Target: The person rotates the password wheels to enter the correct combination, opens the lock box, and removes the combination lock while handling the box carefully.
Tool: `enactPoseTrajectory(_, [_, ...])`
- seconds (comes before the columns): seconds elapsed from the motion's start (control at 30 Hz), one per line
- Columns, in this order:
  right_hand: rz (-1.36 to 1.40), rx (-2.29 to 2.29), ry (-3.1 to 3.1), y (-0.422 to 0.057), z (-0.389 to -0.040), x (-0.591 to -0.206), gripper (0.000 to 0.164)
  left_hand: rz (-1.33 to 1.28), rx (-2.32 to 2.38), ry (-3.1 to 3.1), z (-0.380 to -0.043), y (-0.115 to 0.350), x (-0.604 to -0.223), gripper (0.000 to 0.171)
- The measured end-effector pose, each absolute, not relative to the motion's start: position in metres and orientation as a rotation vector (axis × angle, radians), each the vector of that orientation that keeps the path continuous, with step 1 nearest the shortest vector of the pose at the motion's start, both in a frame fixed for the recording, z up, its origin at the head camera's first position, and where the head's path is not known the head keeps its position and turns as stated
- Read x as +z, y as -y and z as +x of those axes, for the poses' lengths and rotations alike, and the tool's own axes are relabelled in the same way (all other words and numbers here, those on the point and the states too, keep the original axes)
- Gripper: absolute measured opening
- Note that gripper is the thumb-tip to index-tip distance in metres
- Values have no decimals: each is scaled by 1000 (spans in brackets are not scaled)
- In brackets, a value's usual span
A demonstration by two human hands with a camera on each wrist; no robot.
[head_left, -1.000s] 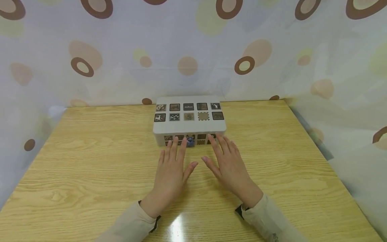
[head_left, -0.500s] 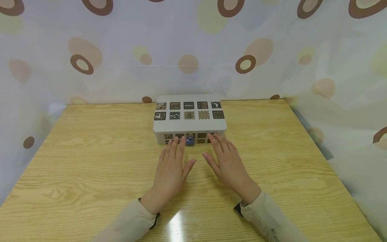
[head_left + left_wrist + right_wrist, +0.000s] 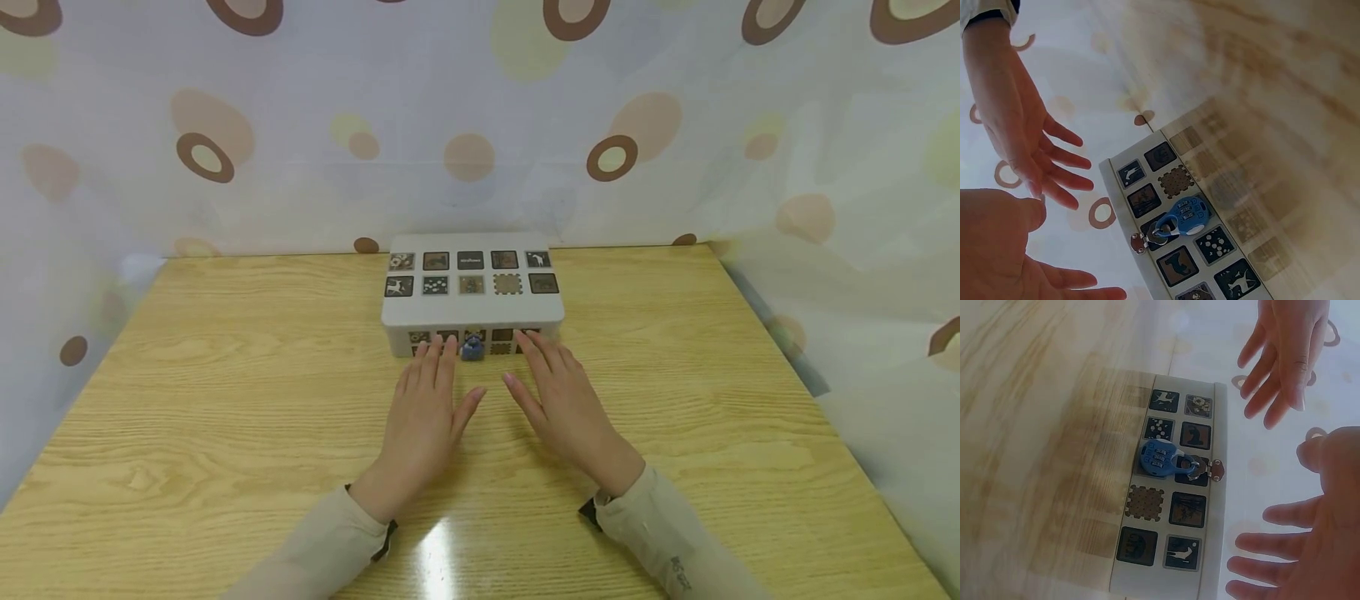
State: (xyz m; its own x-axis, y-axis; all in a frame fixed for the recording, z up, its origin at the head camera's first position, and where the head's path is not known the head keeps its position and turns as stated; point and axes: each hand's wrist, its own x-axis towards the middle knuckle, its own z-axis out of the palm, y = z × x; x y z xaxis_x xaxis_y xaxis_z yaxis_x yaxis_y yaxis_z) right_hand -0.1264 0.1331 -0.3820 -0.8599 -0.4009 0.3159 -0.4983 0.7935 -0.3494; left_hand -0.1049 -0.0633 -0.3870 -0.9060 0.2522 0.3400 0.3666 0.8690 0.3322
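Observation:
A white box [image 3: 472, 310] with square picture prints on its lid and front stands at the back of the table. On its front hangs a blue combination padlock [image 3: 1186, 216], its shackle through a metal hasp [image 3: 1215, 469]; number dials show on the lock's face. My left hand [image 3: 420, 429] is spread in front of the box, left of the padlock, with straight fingers. To the lock's right, my right hand [image 3: 573, 417] is held likewise, thumb toward the other thumb. Both wrist views show the hands apart from the lock and holding nothing.
The wooden table [image 3: 225, 400] stretches out on both sides of the box. Behind it and along the sides hangs a white curtain [image 3: 412, 108] with brown and yellow circles. Light glares on the table's near part.
Both hands keep nearly the same pose, with only a very slight shift. The view has tilted a little; the box and padlock stay in place.

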Motion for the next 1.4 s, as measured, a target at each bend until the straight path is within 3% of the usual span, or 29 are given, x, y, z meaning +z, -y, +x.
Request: enactPoseTrajectory(1.4, [681, 898, 2843, -128, -141, -390, 54, -424, -603, 2869, -126, 65, -389, 62])
